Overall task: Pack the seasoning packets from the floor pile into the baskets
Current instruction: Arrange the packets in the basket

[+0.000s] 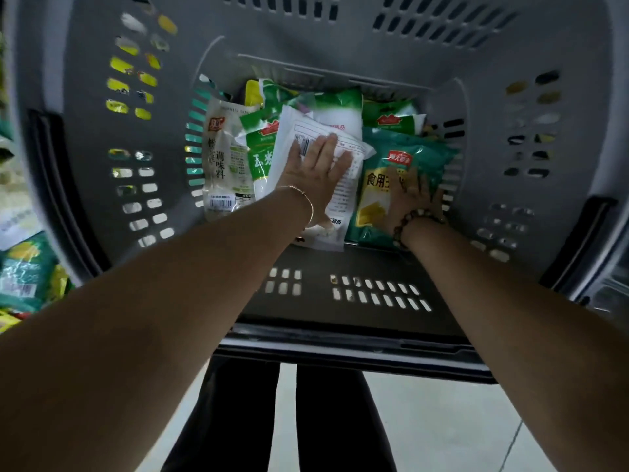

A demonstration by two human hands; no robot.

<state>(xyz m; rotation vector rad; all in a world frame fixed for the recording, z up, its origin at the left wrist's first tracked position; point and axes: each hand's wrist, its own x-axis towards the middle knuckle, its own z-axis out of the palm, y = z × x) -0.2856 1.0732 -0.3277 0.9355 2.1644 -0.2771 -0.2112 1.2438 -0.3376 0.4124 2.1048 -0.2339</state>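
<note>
Now both hands are inside the grey basket (85, 212). The left hand (316, 172) presses a white packet (345, 195) with straight fingers; the right hand (413, 199) lies flat, fingers apart, on a teal packet (420, 149).

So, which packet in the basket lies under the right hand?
The teal-and-yellow packet by the basket's right wall; the left hand presses a white packet.

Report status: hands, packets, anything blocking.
Left hand flat on white packet. Right hand flat on teal packet. Both packets inside grey basket. No obstruction seen.
</note>
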